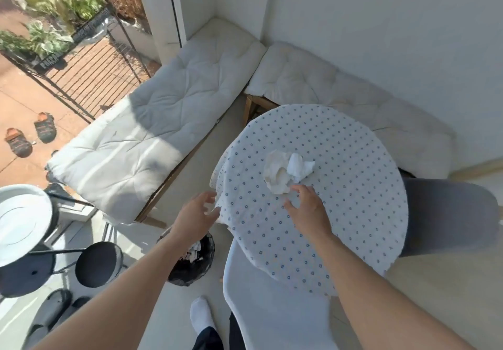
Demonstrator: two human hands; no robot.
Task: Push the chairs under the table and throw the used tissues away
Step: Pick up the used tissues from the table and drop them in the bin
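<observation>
Tissues (287, 171), crumpled in a loose white heap, lie near the middle of the round bench (353, 213) under its dotted cloth, not yet picked up. The right hand (307, 209) hovers just beside them, fingers (300, 190) spread and empty, one tip at the edge of the heap. The left hand (197, 213) is open too, at the cloth's hanging corner. A white chair (272, 308) sits tucked partly under the near side and a grey chair (446, 219) under the right side, so that part looks done. The bin (190, 262), black-lined on the floor below the left forearm, seems to hold some white paper already; the tissues on top remain to be carried there.
</observation>
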